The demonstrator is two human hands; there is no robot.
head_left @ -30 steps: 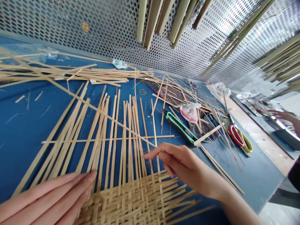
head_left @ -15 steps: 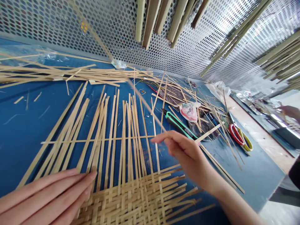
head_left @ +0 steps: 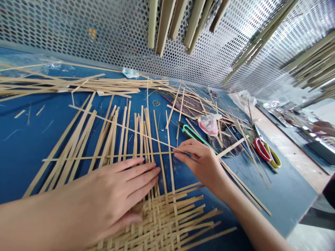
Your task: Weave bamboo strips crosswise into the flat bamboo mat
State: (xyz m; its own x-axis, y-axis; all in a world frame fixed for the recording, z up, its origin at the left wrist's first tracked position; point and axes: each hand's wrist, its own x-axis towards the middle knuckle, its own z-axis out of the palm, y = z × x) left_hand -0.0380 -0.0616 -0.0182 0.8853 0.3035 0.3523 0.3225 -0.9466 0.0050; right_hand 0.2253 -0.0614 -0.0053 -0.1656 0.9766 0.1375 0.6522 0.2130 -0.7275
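Note:
A partly woven mat of bamboo strips (head_left: 167, 216) lies on the blue table (head_left: 23, 146), with several loose upright strips (head_left: 123, 136) fanning away from it. My left hand (head_left: 115, 191) lies flat and open on the strips and the mat's upper edge, fingers stretched to the right. My right hand (head_left: 201, 160) pinches the end of a thin bamboo strip (head_left: 117, 125) that runs up-left across the upright strips. A second thin cross strip (head_left: 104, 157) lies just below it.
A pile of loose bamboo strips (head_left: 73, 85) lies along the back. A green utility knife (head_left: 193, 134), a pink-and-clear plastic bag (head_left: 208, 123) and red-and-yellow scissors (head_left: 267, 153) sit to the right. Perforated metal wall (head_left: 104, 31) behind. Another person's hand (head_left: 324, 127) at far right.
My right hand lowered the thin strip from the air onto the upright strips. My left hand slid right and forward, now covering the mat's upper left.

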